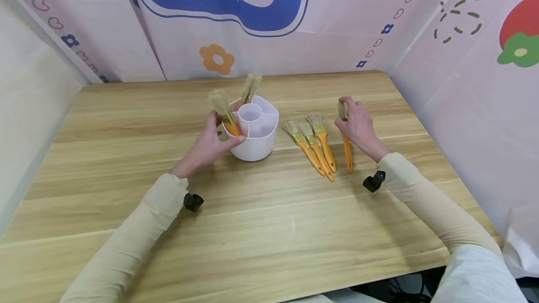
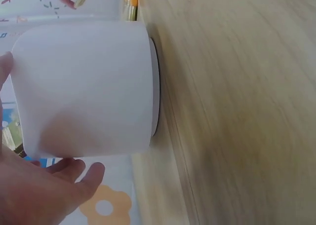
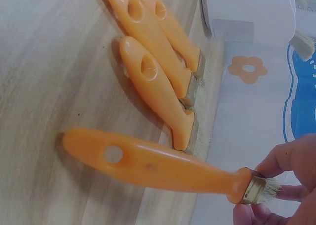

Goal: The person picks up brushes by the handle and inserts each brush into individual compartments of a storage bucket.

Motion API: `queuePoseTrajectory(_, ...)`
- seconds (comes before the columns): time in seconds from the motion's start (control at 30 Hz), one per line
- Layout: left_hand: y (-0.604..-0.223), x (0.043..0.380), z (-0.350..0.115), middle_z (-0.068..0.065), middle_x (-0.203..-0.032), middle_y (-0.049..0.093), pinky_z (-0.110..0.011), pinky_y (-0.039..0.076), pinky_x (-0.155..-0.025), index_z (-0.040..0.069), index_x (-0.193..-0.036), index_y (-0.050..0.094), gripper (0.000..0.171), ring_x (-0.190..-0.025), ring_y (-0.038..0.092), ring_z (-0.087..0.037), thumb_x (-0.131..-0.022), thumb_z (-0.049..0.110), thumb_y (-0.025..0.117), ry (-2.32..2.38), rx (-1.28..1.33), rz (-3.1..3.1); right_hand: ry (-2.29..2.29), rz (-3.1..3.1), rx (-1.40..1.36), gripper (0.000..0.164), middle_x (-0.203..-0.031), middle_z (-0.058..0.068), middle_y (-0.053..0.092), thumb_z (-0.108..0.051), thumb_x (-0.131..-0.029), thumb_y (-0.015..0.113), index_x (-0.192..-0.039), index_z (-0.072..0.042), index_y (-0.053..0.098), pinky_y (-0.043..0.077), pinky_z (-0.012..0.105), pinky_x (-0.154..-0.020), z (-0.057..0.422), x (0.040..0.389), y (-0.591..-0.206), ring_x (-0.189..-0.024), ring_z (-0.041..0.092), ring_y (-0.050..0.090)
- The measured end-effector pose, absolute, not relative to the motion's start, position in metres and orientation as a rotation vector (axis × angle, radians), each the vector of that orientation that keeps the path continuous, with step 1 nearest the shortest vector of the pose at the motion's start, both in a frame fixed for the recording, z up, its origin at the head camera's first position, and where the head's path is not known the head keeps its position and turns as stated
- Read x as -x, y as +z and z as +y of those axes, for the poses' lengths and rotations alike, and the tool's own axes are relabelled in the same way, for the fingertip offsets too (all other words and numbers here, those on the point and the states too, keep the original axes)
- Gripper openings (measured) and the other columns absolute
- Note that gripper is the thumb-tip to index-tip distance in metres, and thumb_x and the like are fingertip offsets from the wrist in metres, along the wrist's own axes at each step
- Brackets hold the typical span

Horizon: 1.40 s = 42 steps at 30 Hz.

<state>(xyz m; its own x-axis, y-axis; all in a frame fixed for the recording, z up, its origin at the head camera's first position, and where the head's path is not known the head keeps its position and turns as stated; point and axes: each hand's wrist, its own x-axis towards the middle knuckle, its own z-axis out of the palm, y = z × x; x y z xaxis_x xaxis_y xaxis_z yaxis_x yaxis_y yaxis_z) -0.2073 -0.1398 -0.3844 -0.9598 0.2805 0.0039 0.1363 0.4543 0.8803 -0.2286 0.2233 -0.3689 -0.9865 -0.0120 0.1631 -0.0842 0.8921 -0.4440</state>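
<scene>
A white round caddy with several compartments around a central tube stands on the table. My left hand grips its left side, thumb at the front rim. Two paintbrushes stand in it bristles up: one leans left by my fingers, another is at the back. To the right, my right hand pinches a paintbrush near its metal band and bristles. The brush's orange handle slants down, its end at or close to the tabletop. The fingers hide part of its bristles in the head view.
Between the caddy and my right hand, three orange-handled paintbrushes lie side by side, bristles away from me. The wooden table meets a printed backdrop behind and a white side panel at right.
</scene>
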Motion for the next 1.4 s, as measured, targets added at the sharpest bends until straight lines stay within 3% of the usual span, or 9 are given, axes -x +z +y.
queuePoseTrajectory(0.27, -0.385, 0.206, -0.147, -0.015, -0.152, 0.026, -0.054, 0.031, -0.111, 0.011, -0.149, 0.011, 0.085, -0.140, 0.028, -0.033, -0.086, 0.029, 0.065, 1.577, -0.416, 2.525, 0.724, -2.822, -0.156, 0.052, -0.097, 0.021, 0.053, -0.008, -0.080, 0.051, -0.132, -0.003, 0.045, 0.041, 0.044, -0.068, 0.216, 0.228, -0.361, -0.086, 0.032, 0.048)
queuePoseTrajectory(0.43, -0.384, 0.206, -0.148, -0.015, -0.152, 0.026, -0.055, 0.030, -0.111, 0.012, -0.149, 0.011, 0.082, -0.140, 0.028, -0.033, -0.088, 0.026, 0.063, 1.590, -0.425, 2.518, 0.727, -2.765, -0.221, 0.050, -0.092, 0.019, 0.053, -0.008, -0.081, 0.052, -0.131, -0.004, 0.047, 0.037, 0.039, -0.066, 0.205, 0.227, -0.356, -0.080, 0.032, 0.051)
queuePoseTrajectory(0.83, -0.380, 0.204, -0.142, -0.013, -0.146, 0.034, -0.056, 0.033, -0.108, 0.011, -0.145, 0.019, 0.088, -0.136, 0.034, -0.030, -0.080, 0.036, 0.072, 1.521, -0.384, 2.597, 0.873, -2.628, -0.333, 0.050, -0.088, 0.015, 0.053, -0.005, -0.079, 0.055, -0.130, -0.004, 0.049, 0.044, 0.035, -0.068, 0.166, 0.228, -0.338, -0.076, 0.029, 0.056)
queuePoseTrajectory(1.03, -0.379, 0.204, -0.141, -0.014, -0.147, 0.031, -0.055, 0.032, -0.109, 0.012, -0.147, 0.016, 0.090, -0.137, 0.032, -0.031, -0.080, 0.037, 0.072, 1.518, -0.383, 2.583, 0.925, -2.567, -0.386, 0.049, -0.085, 0.014, 0.051, -0.005, -0.078, 0.056, -0.127, -0.002, 0.051, 0.040, 0.030, -0.066, 0.151, 0.230, -0.333, -0.074, 0.029, 0.054)
queuePoseTrajectory(1.23, -0.378, 0.203, -0.141, -0.015, -0.149, 0.029, -0.055, 0.030, -0.111, 0.012, -0.148, 0.012, 0.091, -0.139, 0.030, -0.033, -0.082, 0.035, 0.070, 1.515, -0.371, 2.561, 1.006, -2.503, -0.444, 0.048, -0.086, 0.016, 0.054, -0.003, -0.079, 0.058, -0.126, -0.001, 0.051, 0.049, 0.033, -0.067, 0.140, 0.232, -0.328, -0.073, 0.027, 0.057)
queuePoseTrajectory(1.4, -0.378, 0.203, -0.141, -0.015, -0.150, 0.028, -0.055, 0.029, -0.112, 0.011, -0.148, 0.011, 0.092, -0.140, 0.029, -0.032, -0.082, 0.036, 0.070, 1.502, -0.362, 2.569, 1.134, -2.434, -0.479, 0.048, -0.089, 0.017, 0.055, 0.000, -0.079, 0.060, -0.126, 0.000, 0.051, 0.049, 0.018, -0.058, 0.130, 0.233, -0.325, -0.073, 0.025, 0.059)
